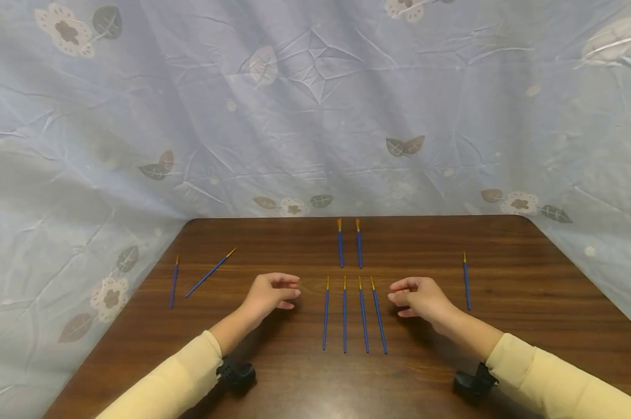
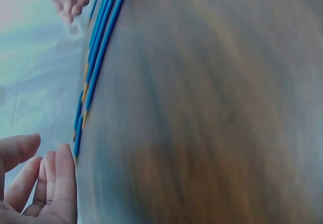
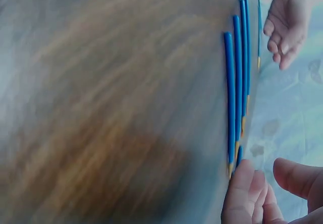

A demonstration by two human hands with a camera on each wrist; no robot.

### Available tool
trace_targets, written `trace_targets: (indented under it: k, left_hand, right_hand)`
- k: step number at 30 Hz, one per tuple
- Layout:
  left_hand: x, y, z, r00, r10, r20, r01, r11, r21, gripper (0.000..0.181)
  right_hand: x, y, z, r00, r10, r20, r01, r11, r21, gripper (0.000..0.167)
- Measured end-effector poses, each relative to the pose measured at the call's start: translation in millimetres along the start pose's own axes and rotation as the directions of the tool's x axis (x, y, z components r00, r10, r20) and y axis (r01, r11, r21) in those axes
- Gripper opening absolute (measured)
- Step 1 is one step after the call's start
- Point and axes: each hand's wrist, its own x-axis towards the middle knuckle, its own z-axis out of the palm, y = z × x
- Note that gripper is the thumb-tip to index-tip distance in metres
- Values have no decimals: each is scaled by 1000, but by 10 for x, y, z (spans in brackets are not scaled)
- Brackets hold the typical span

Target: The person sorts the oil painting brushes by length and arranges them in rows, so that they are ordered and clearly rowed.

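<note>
Four thin blue brushes with yellow tips lie side by side at mid-table, the leftmost brush [image 1: 325,314] and the rightmost brush [image 1: 379,315] among them. To their left the left hand [image 1: 271,294] hovers with relaxed, slightly bent fingers, holding nothing. On their right side the right hand [image 1: 418,298] is held likewise, its fingers apart from the brushes. The left wrist view shows the left hand [image 2: 43,188] with thumb and fingers apart; in the right wrist view the right hand [image 3: 267,193] looks the same, near the brush tips.
Two wider brushes, one of them here [image 1: 340,244], lie at the table's back edge. On the left are an upright-pointing brush [image 1: 174,284] and a slanted brush [image 1: 211,273]; another brush [image 1: 467,282] lies right. A patterned curtain [image 1: 315,116] hangs behind the wooden table [image 1: 315,384].
</note>
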Motion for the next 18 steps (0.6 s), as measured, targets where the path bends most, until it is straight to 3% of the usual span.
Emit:
trace_targets:
  k: [11, 18]
  left_hand:
    - [-4, 69, -440, 990, 4, -144, -2, 1000, 19, 39]
    - [-5, 54, -697, 986, 18, -163, -10, 999, 52, 41]
  right_hand:
    - [-20, -38, -290, 999, -36, -15, 35, 999, -24, 40]
    - [-31, -10, -518, 995, -67, -67, 63, 996, -67, 44]
